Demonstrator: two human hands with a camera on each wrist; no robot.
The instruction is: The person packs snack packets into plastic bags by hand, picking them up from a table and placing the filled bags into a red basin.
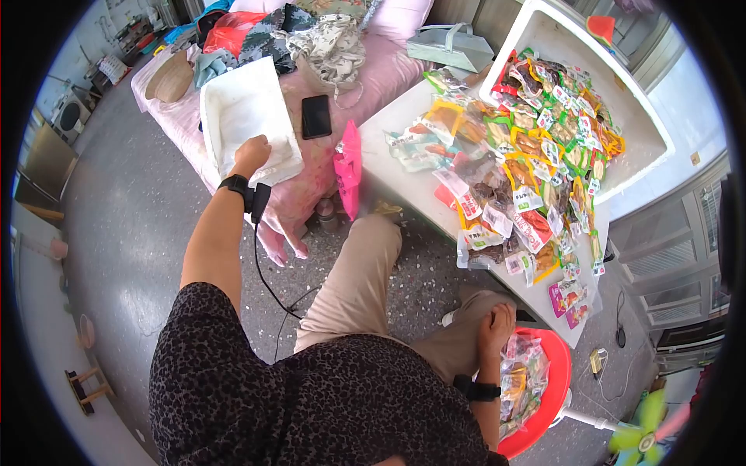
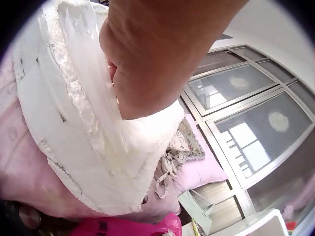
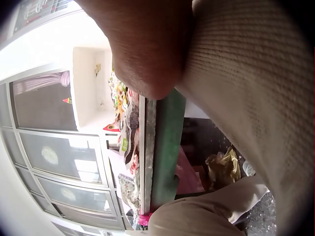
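Over the inside of a tilted white foam box (image 1: pixel 276 101) on the bed is my left hand (image 1: pixel 252 154), fingers curled. In the left wrist view the hand (image 2: pixel 147 64) hides its own fingertips, beside clear film (image 2: pixel 91 54) lining the box (image 2: pixel 74 147); whether it grips anything cannot be seen. My right hand (image 1: pixel 496 330) rests on the knee with relaxed fingers; the right wrist view shows the hand (image 3: pixel 147 54) against the trouser leg. Many colourful sealed food packets (image 1: pixel 536 155) are heaped on the table (image 1: pixel 381 147) and in a large foam box (image 1: pixel 645 116).
A black phone (image 1: pixel 316 116) and a pink bag (image 1: pixel 348 169) lie beside the small box. Clothes (image 1: pixel 330 46) are piled on the bed. A red basin (image 1: pixel 556 373) of packets stands by my right leg, near a fan (image 1: pixel 646 441). A cable (image 1: pixel 264 276) trails from the left wrist.
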